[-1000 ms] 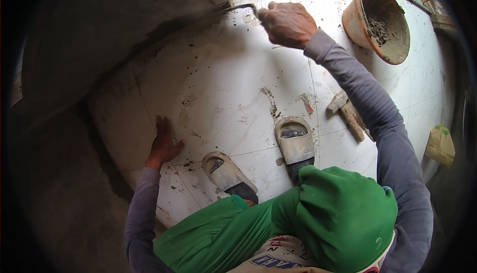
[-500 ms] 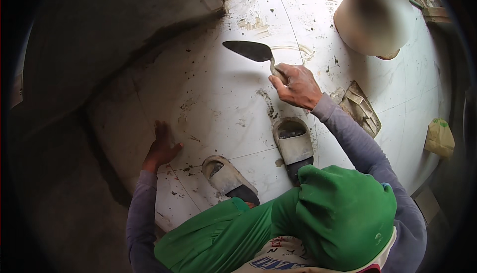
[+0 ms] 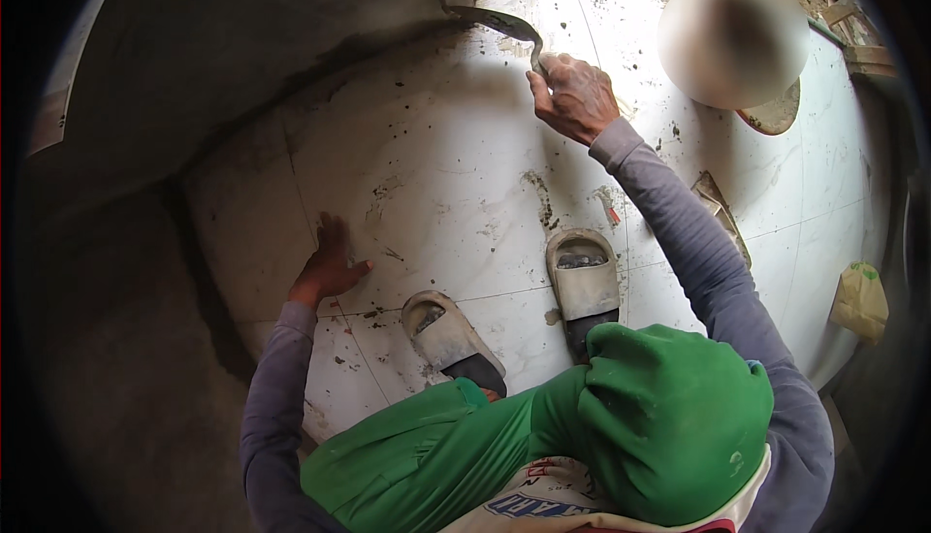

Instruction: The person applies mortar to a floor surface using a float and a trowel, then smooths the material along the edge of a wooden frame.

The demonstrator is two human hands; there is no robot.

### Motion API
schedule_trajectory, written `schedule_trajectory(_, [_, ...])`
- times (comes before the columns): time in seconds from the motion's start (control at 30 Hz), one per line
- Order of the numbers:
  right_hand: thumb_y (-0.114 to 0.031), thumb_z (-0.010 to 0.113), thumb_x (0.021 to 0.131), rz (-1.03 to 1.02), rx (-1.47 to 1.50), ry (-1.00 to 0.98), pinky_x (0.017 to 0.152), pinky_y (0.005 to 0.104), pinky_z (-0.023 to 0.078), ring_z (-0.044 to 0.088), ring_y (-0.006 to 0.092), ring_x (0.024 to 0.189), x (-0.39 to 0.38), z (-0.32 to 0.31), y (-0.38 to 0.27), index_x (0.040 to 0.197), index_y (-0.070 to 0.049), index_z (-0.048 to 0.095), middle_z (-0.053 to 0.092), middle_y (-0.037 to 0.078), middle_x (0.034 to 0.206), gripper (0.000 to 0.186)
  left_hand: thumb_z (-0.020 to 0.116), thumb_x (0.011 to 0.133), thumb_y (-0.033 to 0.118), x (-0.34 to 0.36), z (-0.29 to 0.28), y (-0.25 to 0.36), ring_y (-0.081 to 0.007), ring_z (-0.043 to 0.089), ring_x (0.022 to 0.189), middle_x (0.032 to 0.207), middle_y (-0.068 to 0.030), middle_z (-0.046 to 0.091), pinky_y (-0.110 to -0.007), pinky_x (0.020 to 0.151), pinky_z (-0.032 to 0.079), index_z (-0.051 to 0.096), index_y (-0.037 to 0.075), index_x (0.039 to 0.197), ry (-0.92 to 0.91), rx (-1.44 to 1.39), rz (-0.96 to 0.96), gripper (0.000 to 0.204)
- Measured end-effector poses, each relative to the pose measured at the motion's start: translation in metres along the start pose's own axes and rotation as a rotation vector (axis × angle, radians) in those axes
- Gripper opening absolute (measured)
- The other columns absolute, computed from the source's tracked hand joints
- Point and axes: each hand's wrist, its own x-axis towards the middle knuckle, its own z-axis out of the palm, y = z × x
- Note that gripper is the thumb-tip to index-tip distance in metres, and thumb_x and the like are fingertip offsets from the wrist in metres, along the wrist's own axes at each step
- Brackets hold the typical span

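My right hand (image 3: 578, 96) is closed around the handle of a pointed trowel (image 3: 504, 23), held out over the far part of the floor. Its blade points left, and the tip appears at the wall's end near the floor; whether it touches cannot be made out. To the lower left, my left hand (image 3: 335, 259) is spread low over the white tiles in shadow, fingers apart and holding nothing. It seems to rest on the floor.
White tiled floor (image 3: 465, 184) carries mortar crumbs and smears. A dark grey wall (image 3: 223, 58) borders it on the left. My sandalled feet (image 3: 584, 276) stand nearby. A dirty float (image 3: 720, 205) lies partly behind my right forearm. A blurred round shape (image 3: 732, 40) and paper bag (image 3: 860, 302) are rightward.
My right hand has moved farther away with the trowel, bringing its tip up to the wall's end. My left hand stays low by the floor, and the view has shifted slightly.
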Motion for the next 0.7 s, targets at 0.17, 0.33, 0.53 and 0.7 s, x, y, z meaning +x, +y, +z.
schedule_trajectory(0.17, [-0.028,0.067,0.101,-0.070,0.128,0.198,0.076,0.0530,0.058,0.073,0.0380,0.077,0.007,-0.010,-0.020,0.096,-0.003,0.070,0.071,0.019,0.086,0.026,0.078,0.097,0.050,-0.006,0.010,-0.011,-0.0523,0.000,0.168,0.179,-0.0346,-0.017,-0.051,0.136,0.023,-0.002,-0.008,0.173,0.039,0.006,0.032,0.124])
schedule_trajectory(0.33, [-0.026,0.068,0.099,-0.009,0.093,-0.074,0.076,0.0518,0.057,0.072,0.0383,0.078,-0.026,-0.006,-0.010,0.092,-0.001,0.069,0.070,0.021,0.082,0.025,0.077,0.098,0.047,0.000,0.006,-0.004,-0.0518,0.000,0.168,0.179,-0.0341,-0.017,-0.050,0.137,0.020,-0.002,-0.008,0.173,0.028,-0.045,0.041,0.122])
schedule_trajectory(0.53, [-0.029,0.071,0.096,0.279,0.459,-0.353,0.084,0.0549,0.059,0.075,0.0478,0.084,-0.096,-0.015,-0.044,0.094,0.003,0.070,0.074,0.029,0.086,0.032,0.074,0.101,0.044,0.000,0.019,-0.010,-0.0502,0.012,0.167,0.179,-0.0380,0.001,-0.049,0.135,0.027,0.012,-0.009,0.171,0.152,0.027,0.063,0.107])
schedule_trajectory(0.7, [-0.027,0.073,0.094,0.442,0.669,-0.237,0.082,0.0507,0.058,0.074,0.0463,0.080,-0.115,-0.004,-0.027,0.099,0.003,0.073,0.075,0.027,0.086,0.030,0.074,0.100,0.044,0.011,-0.005,0.023,-0.0490,0.028,0.164,0.174,-0.0415,0.020,-0.052,0.131,0.034,0.023,-0.010,0.168,0.161,0.072,-0.006,0.101])
